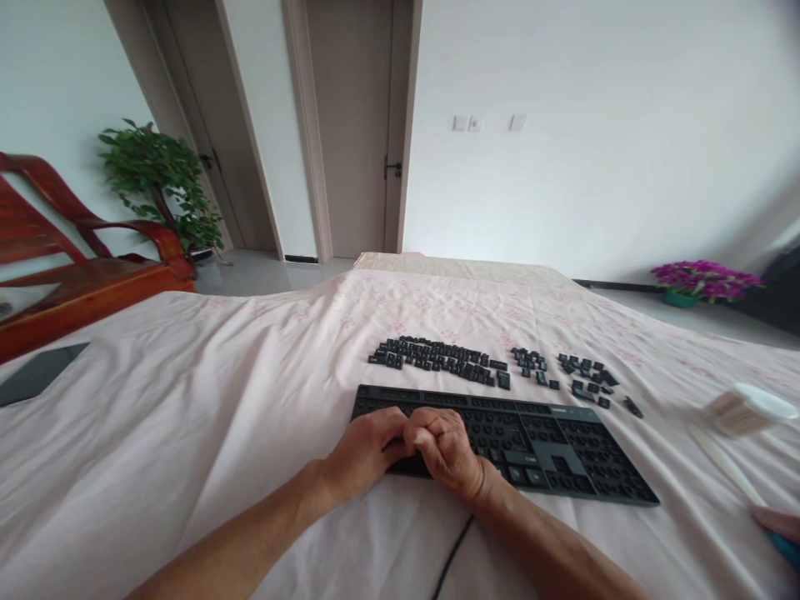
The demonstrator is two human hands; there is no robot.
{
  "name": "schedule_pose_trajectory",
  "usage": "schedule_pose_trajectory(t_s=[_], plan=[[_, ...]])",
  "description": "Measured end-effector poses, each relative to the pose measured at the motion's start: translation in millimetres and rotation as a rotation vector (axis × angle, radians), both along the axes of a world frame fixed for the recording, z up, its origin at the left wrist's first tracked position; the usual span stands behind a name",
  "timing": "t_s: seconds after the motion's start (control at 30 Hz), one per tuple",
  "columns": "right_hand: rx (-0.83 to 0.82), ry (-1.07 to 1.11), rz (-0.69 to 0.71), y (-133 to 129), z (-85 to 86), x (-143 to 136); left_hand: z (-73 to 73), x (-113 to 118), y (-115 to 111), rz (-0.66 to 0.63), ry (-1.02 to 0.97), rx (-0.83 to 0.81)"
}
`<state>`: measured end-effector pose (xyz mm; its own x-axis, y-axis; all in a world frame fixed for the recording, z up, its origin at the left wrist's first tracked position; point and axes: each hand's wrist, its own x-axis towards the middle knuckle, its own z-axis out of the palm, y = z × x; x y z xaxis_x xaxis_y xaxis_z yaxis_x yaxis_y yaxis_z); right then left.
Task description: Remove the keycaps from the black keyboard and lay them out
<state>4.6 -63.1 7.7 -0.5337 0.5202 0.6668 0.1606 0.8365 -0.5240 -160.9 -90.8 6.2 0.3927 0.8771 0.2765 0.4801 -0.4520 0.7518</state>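
Note:
A black keyboard (550, 433) lies on the pink cloth in front of me, with many of its keycaps off and the switch bed bare. My left hand (373, 440) rests over its left end, fingers bent down and closed, the tips partly hidden. Against it, my right hand (442, 450) is curled into a pinch above the same left part of the keyboard. Anything between the fingers of either hand is too hidden to make out. Behind the keyboard, loose black keycaps (447, 358) lie in rows and small groups.
At right stand a clear tub of cotton swabs (750, 408) and a long pale strip (725, 462), near a blue object (784, 546) cut by the frame edge. A dark flat device (41, 373) lies far left. A black cable (453, 554) runs toward me.

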Motion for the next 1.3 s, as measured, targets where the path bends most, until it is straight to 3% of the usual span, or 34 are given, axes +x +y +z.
schedule_pose_trajectory(t_s=[0.17,0.37,0.57,0.67,0.87,1.13,1.3], plan=[[0.109,-0.014,0.014,-1,4.2,-1,-3.6,-2,3,0.078,-0.105,-0.042],[0.262,-0.120,-0.127,-3,21.2,0,-3.1,-3,7,0.159,-0.276,-0.166],[-0.028,-0.389,-0.392,6,26.8,-2,-12.2,-5,13,0.268,-0.460,-0.248],[-0.154,-0.494,-0.420,7,23.2,-4,-15.2,-5,13,0.271,-0.492,-0.212],[-0.238,-0.504,-0.469,13,21.2,-4,-17.8,-5,12,0.273,-0.477,-0.183],[-0.298,-0.561,-0.716,72,32.2,1,-19.6,-5,13,0.324,-0.403,-0.106],[-0.318,-0.680,-0.749,98,23.6,-10,-19.5,-7,13,0.295,-0.332,-0.054]])
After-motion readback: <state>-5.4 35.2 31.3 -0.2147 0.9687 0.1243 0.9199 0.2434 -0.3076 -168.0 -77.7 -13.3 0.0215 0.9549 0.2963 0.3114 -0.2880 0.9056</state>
